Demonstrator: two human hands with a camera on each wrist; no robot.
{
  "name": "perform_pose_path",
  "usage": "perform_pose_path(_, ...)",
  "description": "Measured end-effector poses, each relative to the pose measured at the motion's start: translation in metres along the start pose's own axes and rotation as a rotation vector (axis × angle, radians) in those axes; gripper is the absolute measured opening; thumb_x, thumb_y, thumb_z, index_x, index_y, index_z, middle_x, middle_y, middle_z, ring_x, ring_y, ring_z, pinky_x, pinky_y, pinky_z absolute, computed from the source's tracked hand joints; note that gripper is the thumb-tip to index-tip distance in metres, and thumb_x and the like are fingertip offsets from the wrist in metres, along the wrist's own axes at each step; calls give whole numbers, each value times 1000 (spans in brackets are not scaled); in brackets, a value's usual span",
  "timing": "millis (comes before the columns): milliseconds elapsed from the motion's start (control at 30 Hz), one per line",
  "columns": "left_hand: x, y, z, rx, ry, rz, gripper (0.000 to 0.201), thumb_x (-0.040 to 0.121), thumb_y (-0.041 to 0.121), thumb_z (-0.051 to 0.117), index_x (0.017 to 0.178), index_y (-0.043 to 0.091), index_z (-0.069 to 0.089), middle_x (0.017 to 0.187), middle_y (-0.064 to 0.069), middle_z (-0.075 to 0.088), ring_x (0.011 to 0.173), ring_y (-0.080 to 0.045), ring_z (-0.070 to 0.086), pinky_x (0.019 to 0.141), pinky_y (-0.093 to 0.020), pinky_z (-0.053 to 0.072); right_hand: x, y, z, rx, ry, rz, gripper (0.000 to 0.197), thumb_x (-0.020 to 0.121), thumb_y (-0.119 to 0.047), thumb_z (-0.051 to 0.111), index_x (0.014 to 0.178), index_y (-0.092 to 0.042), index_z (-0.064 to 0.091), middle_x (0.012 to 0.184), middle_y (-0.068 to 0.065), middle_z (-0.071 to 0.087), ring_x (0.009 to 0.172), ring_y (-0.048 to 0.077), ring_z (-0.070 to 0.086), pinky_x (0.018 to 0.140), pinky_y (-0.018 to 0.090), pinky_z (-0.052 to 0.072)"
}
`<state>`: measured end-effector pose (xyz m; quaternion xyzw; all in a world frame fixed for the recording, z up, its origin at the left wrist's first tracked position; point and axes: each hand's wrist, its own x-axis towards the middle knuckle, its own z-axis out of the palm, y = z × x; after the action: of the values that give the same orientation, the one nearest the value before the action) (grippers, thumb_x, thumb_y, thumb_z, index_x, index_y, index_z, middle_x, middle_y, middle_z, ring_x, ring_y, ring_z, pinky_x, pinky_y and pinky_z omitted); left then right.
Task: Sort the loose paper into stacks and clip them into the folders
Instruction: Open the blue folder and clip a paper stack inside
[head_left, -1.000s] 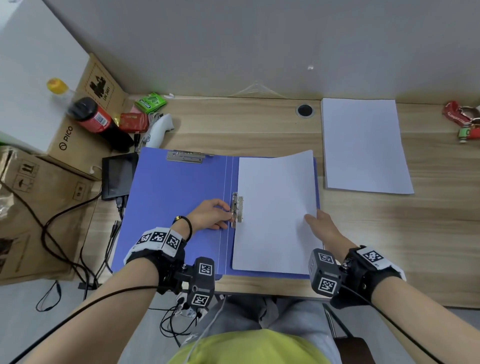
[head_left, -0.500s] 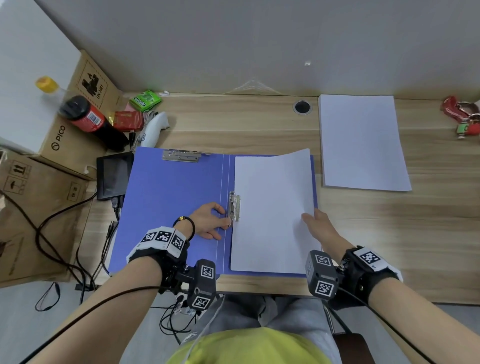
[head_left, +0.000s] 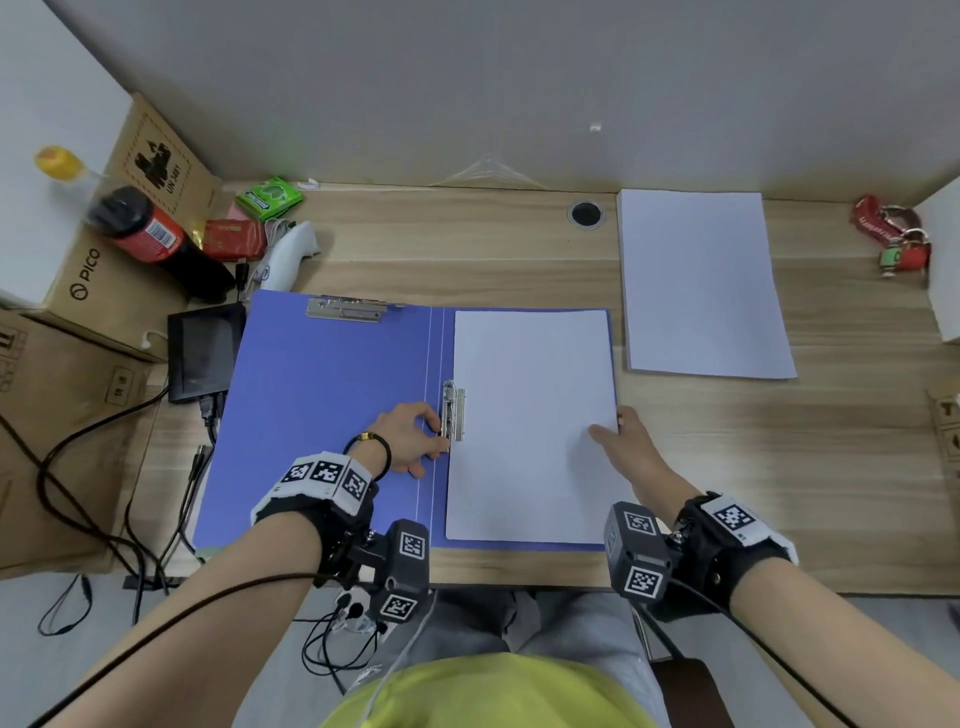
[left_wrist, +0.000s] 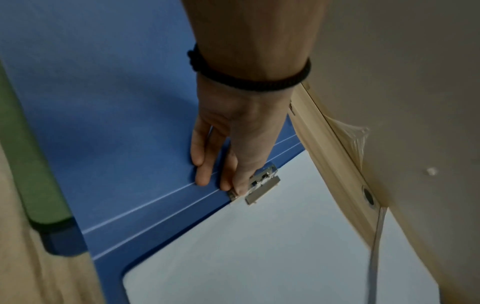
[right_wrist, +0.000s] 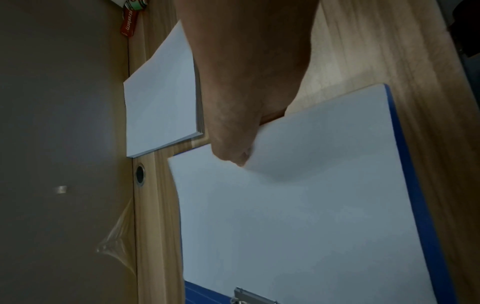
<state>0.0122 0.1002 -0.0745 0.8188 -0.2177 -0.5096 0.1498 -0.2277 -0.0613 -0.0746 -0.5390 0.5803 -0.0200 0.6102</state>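
Note:
A blue folder (head_left: 322, 415) lies open on the wooden desk. A white paper stack (head_left: 530, 415) lies flat on its right half. My left hand (head_left: 436, 441) is at the spine and pinches the lever of the metal clip (head_left: 453, 410), whose plate sits over the paper's left edge (left_wrist: 262, 183). The other left fingers (left_wrist: 200, 164) rest straight on the folder. My right hand (head_left: 608, 431) grips the paper's right edge, thumb on top (right_wrist: 239, 156). A second loose paper stack (head_left: 701, 280) lies at the back right, apart from both hands.
A second metal clip (head_left: 345, 309) sits on the left cover's top edge. Cardboard boxes (head_left: 104, 291), a dark bottle (head_left: 156, 244), a black screen (head_left: 205, 353), a white controller (head_left: 291, 249) and cables crowd the left. Red keys (head_left: 893, 239) lie far right. A green folder edge (left_wrist: 26, 144) shows beneath the blue one.
The paper's far end was raised and skewed a second ago; it now lies flat and square on the folder. Both hands kept their places.

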Motion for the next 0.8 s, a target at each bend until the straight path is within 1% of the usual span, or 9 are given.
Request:
perform_pose_path(67, 1, 1, 1, -32, 45, -22, 20, 82, 29, 71, 93, 20, 58, 83, -5, 72, 54, -22, 63, 52, -26, 53, -1, 0, -6, 34, 83, -27, 38, 95, -8, 49, 131, -14, 38, 118, 9, 51, 94, 17, 49, 73, 26, 44)
perform_pose_path(133, 3, 2, 5, -52, 106, -23, 22, 81, 35, 70, 92, 22, 57, 86, -6, 70, 56, -22, 64, 57, -27, 53, -1, 2, -11, 28, 121, -52, 42, 93, -5, 49, 133, -13, 42, 118, 6, 49, 100, 21, 50, 82, 29, 43)
perform_pose_path(233, 3, 3, 11, -6, 150, 14, 22, 82, 34, 69, 94, 21, 56, 79, -1, 69, 60, -19, 68, 60, -25, 51, -4, 2, -12, 5, 17, -55, 31, 90, -1, 43, 112, -17, 56, 107, 4, 57, 101, 28, 55, 87, 37, 47)
perform_pose_path(267, 4, 3, 12, -10, 159, 27, 21, 83, 31, 69, 95, 19, 56, 76, 1, 69, 60, -18, 68, 60, -24, 51, -5, 0, -12, 2, -5, -47, 34, 90, 1, 41, 115, -17, 57, 106, 0, 59, 103, 26, 55, 92, 38, 46)
perform_pose_path(433, 8, 4, 16, -85, 218, 93, 17, 86, 18, 67, 95, 12, 55, 67, 3, 67, 56, -16, 64, 55, -23, 51, -2, -4, -14, -8, -73, -27, 53, 89, -14, 45, 141, -22, 41, 143, -3, 45, 130, 19, 44, 111, 43, 36)
perform_pose_path(567, 14, 7, 20, -65, 245, 60, 15, 86, 19, 66, 91, 15, 53, 75, -3, 67, 65, -24, 65, 74, -36, 57, -1, -12, -21, -31, -113, -6, 53, 96, -11, 41, 147, -22, 33, 147, -7, 33, 139, 13, 28, 109, 30, 27)
perform_pose_path(667, 16, 12, 16, -26, 218, -13, 20, 84, 21, 66, 95, 16, 51, 89, -6, 60, 82, -27, 58, 76, -35, 52, 3, -7, -34, 9, -171, 11, 44, 95, -15, 47, 136, -27, 49, 142, -9, 43, 132, 12, 40, 110, 33, 32)
perform_pose_path(733, 17, 20, 11, -66, 237, -27, 25, 85, 18, 65, 101, 14, 47, 98, -7, 53, 85, -25, 51, 73, -31, 43, 3, -5, -47, 37, -179, 36, 26, 93, -18, 52, 114, -28, 63, 121, -5, 63, 110, 13, 57, 102, 34, 41)
perform_pose_path(800, 17, 38, 5, -146, 261, -3, 19, 89, 17, 60, 101, 13, 47, 104, -8, 52, 82, -24, 50, 67, -29, 42, 2, -6, -68, 65, -131, 90, 16, 92, -19, 54, 103, -26, 64, 105, -3, 68, 96, 16, 61, 91, 33, 44)
